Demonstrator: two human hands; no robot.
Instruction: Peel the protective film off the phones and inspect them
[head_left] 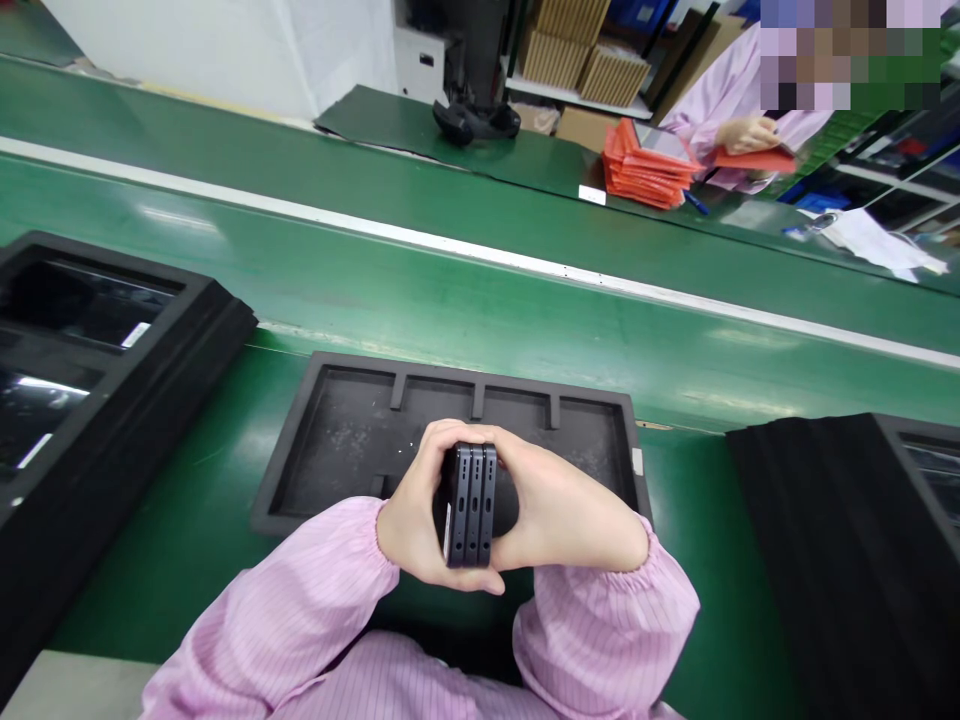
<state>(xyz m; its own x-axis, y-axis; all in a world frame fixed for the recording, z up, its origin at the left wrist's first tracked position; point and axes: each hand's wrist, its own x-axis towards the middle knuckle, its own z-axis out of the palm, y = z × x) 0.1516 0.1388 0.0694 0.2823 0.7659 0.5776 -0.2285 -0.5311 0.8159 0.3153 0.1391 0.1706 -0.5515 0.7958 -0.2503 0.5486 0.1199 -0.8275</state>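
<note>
A green work surface (690, 490) runs across the frame, with a white strip (450, 247) slanting over it from the left edge down to the right. At the left edge lies a stack of black foam trays (157, 390), whose top compartments hold dark glossy items with small white labels; another dark stack (810, 540) fills the lower right. In the centre, a shallow black foam tray (352, 430) with short dividers has a pale tag (637, 462) on its right rim; the forearms and hands hide much of its near side. At the upper right, a co-worker's hand (746, 135) holds an orange piece beside a pile of orange packets (645, 175), with white papers (877, 240) farther right. A black object (476, 122) sits near the top middle, below brown cartons (559, 55). Just below the frame's middle, in front of the central tray, are three phone-like devices (475, 505), upright and pressed side by side. They are dark blue-grey, and their narrow ends show small slots, a port and a round hole; a pale strip edges the leftmost. The left hand (416, 530) curls around their left side, fingers at the top and thumb below; the right hand (555, 490) closes around them from the right.
</note>
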